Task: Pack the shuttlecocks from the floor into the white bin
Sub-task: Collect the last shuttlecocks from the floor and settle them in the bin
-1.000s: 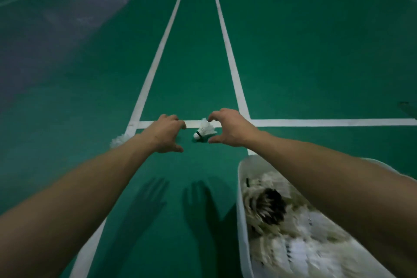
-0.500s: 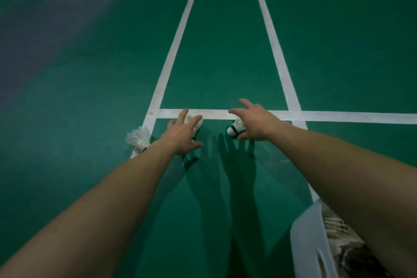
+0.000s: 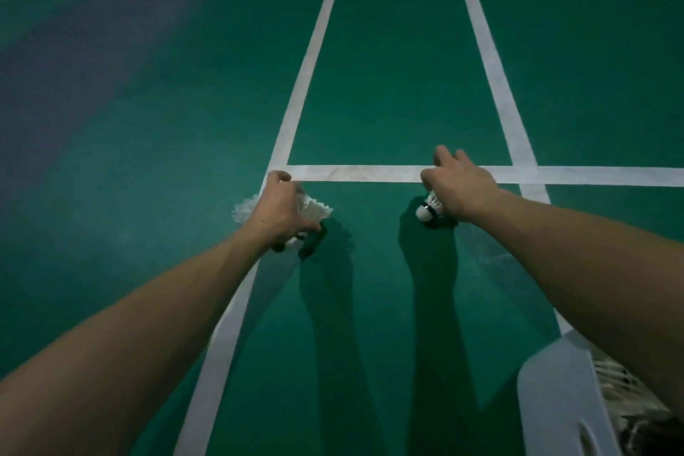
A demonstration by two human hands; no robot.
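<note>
view from a head camera looking down at a green court floor (image 3: pixel 185 159) marked with white lines (image 3: pixel 355 173), in dim light. two bare arms reach forward. the left hand (image 3: pixel 279 213) is low over the floor beside a line corner, its fingers (image 3: pixel 309 228) curled around a feathered shuttlecock (image 3: pixel 316 210) whose white skirt fans out to the right of the hand. just left of that hand, the feathers of a loose shuttlecock (image 3: pixel 242 209) show on the floor; whether the hand touches it cannot be told. the right hand (image 3: pixel 460 191) is well apart from the left, at the near edge of the crossing line, with its fingers (image 3: pixel 442 155) bent over a banded shuttlecock (image 3: pixel 427 208); the white cork with a dark band points down and left from under the palm. shadows of both arms fall on the floor toward the viewer. the white bin (image 3: pixel 555 400) sits at the lower right corner, under the right forearm, with packed shuttlecocks (image 3: pixel 612 379) lying inside it.
</note>
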